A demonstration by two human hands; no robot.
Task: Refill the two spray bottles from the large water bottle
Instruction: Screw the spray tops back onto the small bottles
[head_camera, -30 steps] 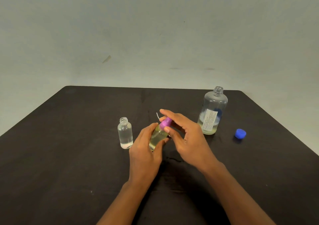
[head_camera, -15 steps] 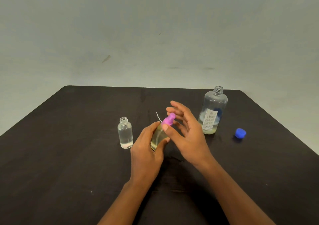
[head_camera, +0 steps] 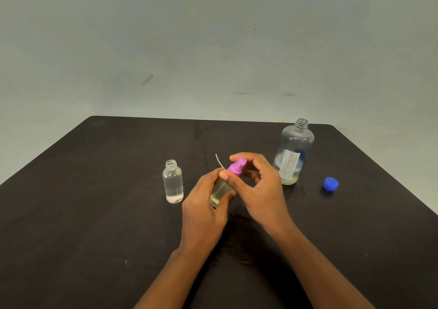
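Left hand (head_camera: 203,209): nearest to me, fingers and thumb curled round the body of a small clear plastic bottle of pale yellow liquid (head_camera: 219,191), holding it upright, close over the dark matte table (head_camera: 94,213); I cannot tell whether its base touches.
Right hand (head_camera: 258,190): thumb and fingertips pinch the pink plastic spray head (head_camera: 235,165) on top of that bottle; the other fingers are loosely bent.
Step in hand: it looks like the spray head being twisted on the neck, probably to close it since the bottle is nearly full.
Doing it well: keep the bottle plumb, grip low and lightly so the soft wall does not squeeze liquid up, and turn the head squarely on the thread.
Thin white tube (head_camera: 219,160): curved, showing just behind the hands; what it belongs to is hidden.
Second small clear round bottle (head_camera: 173,183): left of the hands, upright, uncapped, ribbed neck, filled with colourless liquid.
Blue plastic screw cap (head_camera: 331,183): alone at right.
Large clear round-shouldered water bottle (head_camera: 295,152): farther right, open, paper label, only a little liquid left.
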